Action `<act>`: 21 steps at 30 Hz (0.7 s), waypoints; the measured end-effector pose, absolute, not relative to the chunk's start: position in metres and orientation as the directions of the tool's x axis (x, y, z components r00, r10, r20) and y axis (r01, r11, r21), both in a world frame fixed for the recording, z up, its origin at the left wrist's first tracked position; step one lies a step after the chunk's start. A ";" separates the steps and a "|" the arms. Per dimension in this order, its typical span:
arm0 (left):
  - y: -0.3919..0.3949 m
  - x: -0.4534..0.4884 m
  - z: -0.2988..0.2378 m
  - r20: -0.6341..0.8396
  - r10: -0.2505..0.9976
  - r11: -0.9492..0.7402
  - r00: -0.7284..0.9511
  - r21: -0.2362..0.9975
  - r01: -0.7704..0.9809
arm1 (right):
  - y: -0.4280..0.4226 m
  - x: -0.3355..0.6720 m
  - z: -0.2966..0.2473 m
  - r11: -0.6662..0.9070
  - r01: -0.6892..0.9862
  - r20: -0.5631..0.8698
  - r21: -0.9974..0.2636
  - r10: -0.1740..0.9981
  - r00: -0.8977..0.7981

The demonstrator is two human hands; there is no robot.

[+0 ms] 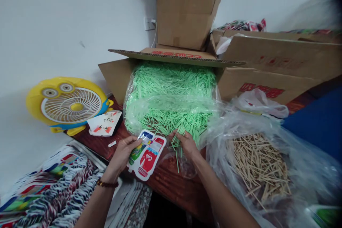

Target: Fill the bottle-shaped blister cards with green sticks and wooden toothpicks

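My left hand (123,151) is closed on a printed white, red and green card pack (146,154), held tilted over the wooden table's edge. To its right, my right hand (186,143) pinches a small bunch of green sticks (178,136) at the front of a big heap of green sticks (171,96). That heap spills from a clear plastic bag inside an open cardboard box (117,73). One green stick (177,162) hangs down below the hand.
A clear bag of tan wooden sticks (258,165) lies at the right. A yellow desk fan (68,101) and a small printed packet (104,123) stand at the left. More cardboard boxes (187,10) are stacked behind. Striped fabric (53,192) lies bottom left.
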State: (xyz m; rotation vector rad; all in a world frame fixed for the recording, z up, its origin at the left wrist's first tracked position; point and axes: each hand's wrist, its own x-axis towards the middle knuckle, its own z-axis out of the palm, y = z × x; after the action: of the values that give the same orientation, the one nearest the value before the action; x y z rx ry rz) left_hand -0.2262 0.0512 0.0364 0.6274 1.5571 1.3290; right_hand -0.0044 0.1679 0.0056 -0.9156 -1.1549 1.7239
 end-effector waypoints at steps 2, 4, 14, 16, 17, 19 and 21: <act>0.051 -0.218 0.040 -0.338 0.857 0.264 -0.390 0.937 -0.230 | 0.168 -0.001 0.010 -0.280 -0.301 -0.149 -0.912 0.907 -0.393; 0.050 -0.207 0.041 -0.346 0.866 0.266 -0.362 0.930 -0.253 | 0.166 0.002 0.017 -0.345 -0.359 -0.180 -0.867 0.890 -0.420; 0.046 -0.160 0.037 -0.291 0.949 0.281 -0.123 0.955 -0.091 | 0.162 0.015 0.031 -0.488 -0.513 -0.225 -0.706 0.842 -0.491; 0.044 -0.156 0.039 -0.269 0.961 0.268 -0.069 0.963 -0.022 | 0.163 0.016 0.028 -0.481 -0.485 -0.249 -0.730 0.849 -0.466; 0.044 -0.155 0.039 -0.259 0.964 0.260 -0.061 0.966 0.006 | 0.163 0.016 0.027 -0.478 -0.460 -0.270 -0.748 0.852 -0.448; 0.042 -0.153 0.039 -0.247 0.966 0.250 -0.080 0.968 0.035 | 0.164 0.015 0.023 -0.472 -0.398 -0.310 -0.786 0.859 -0.407; 0.040 -0.151 0.038 -0.249 0.963 0.254 -0.107 0.967 0.035 | 0.165 0.013 0.020 -0.466 -0.337 -0.334 -0.818 0.862 -0.381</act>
State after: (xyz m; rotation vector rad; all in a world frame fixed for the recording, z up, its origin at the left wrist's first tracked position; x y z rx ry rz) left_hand -0.1511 0.0402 0.0385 1.0023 1.4283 1.0668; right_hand 0.0129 0.1651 0.0199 -0.9958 -0.8481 1.9300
